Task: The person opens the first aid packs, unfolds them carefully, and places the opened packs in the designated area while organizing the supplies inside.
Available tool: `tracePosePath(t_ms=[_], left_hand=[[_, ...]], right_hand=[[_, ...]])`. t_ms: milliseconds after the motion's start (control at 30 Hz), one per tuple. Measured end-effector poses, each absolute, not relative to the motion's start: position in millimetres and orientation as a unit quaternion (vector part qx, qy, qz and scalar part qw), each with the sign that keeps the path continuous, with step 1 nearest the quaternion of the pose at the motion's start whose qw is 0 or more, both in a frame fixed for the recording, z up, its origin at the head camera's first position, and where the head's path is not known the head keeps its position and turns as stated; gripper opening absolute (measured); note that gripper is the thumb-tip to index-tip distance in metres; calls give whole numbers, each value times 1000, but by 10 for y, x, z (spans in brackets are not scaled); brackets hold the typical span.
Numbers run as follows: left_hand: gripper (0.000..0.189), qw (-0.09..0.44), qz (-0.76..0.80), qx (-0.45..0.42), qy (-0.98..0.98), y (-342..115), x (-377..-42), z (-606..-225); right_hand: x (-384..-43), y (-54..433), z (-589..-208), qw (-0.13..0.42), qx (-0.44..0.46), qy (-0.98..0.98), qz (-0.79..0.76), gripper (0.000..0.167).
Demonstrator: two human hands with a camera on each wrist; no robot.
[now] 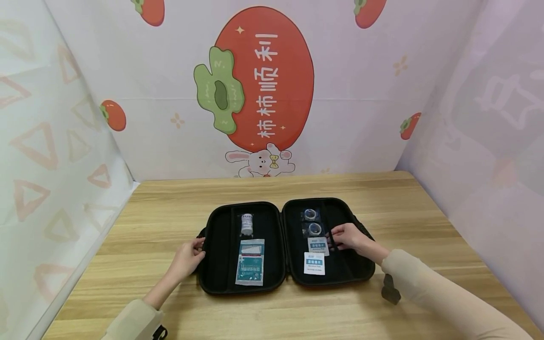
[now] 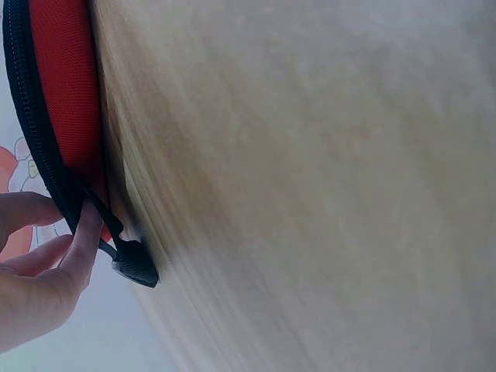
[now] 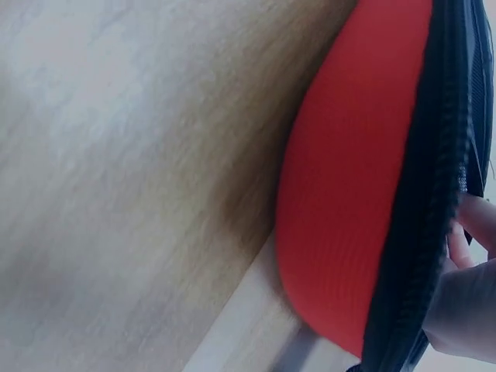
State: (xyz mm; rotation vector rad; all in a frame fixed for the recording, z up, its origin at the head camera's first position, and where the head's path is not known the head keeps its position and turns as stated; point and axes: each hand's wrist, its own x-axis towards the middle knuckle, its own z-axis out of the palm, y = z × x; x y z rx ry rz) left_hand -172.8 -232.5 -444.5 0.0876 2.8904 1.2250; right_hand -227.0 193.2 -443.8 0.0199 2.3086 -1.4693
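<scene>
A zip case lies open on the table, black inside and red outside. My left hand (image 1: 189,257) grips the outer rim of its left half (image 1: 216,255); in the left wrist view, the fingers are at the zip edge beside a black zip pull (image 2: 136,263). Over the right half (image 1: 359,269), my right hand (image 1: 349,237) pinches the edge of a black inner pocket (image 1: 332,238); the fingertips are partly hidden. Left of these fingers are two wrapped tape rolls (image 1: 313,222) and two alcohol pad packets (image 1: 314,263). The left half holds a small white roll (image 1: 247,224) and a green-and-clear packet (image 1: 250,264).
The case stands on a wood-grain table (image 1: 170,203). A printed curtain (image 1: 352,94) hangs behind the table, with more sheets at both sides. A dark zip pull or tab (image 1: 390,290) shows beside the right sleeve.
</scene>
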Motion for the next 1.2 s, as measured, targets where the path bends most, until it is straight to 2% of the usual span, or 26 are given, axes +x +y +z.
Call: tracePosePath(t_ms=[367, 800, 1200], left_hand=[[35, 1, 385, 26, 922, -2323, -1728, -4447], [35, 0, 384, 26, 923, -2318, -1720, -4439], [36, 0, 381, 31, 924, -2320, -1727, -4450]], right_hand=[[-2232, 2022, -4392, 189, -2, 838, -511, 20], [-2184, 2169, -4223, 163, -113, 845, -497, 21], [-2126, 2090, -4117, 143, -184, 869, -438, 19]])
